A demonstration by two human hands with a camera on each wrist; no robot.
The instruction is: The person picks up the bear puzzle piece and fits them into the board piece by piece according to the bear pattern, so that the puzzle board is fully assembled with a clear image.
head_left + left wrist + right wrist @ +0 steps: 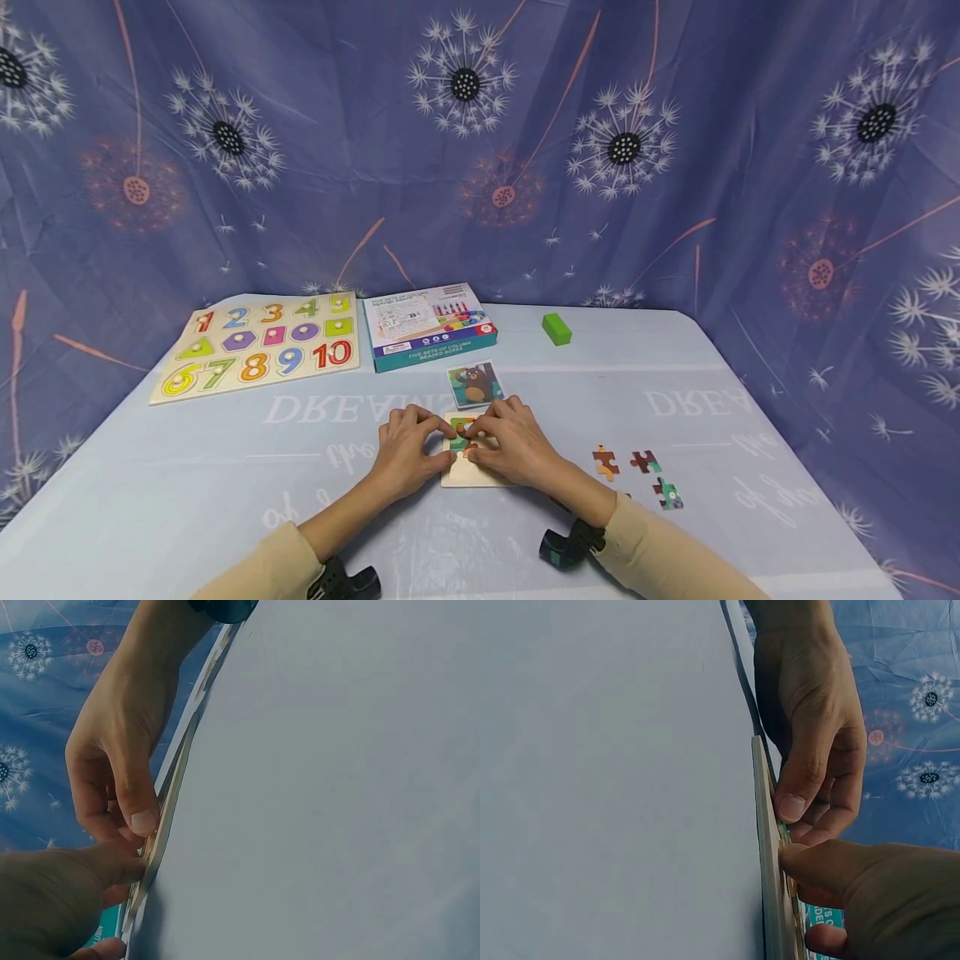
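Note:
A light wooden puzzle board (474, 477) lies in the middle of the table, with green and orange puzzle pieces (458, 445) set in its upper left part. My left hand (405, 450) grips the board's left edge, index finger near the top and thumb lower down. From the other side my right hand (519, 442) reaches over the board, pinching a puzzle piece between thumb and index finger. Both hands' fingertips nearly meet in the left wrist view, where the board (172, 799) appears edge-on. The right hand covers much of the board's right half.
Loose puzzle pieces (645, 461) lie right of the board, some partly behind the right forearm. Just beyond the board is a bear picture card (476, 384). Farther back are a number board (258, 342), a beaded-boxes carton (427, 325) and a green block (557, 329).

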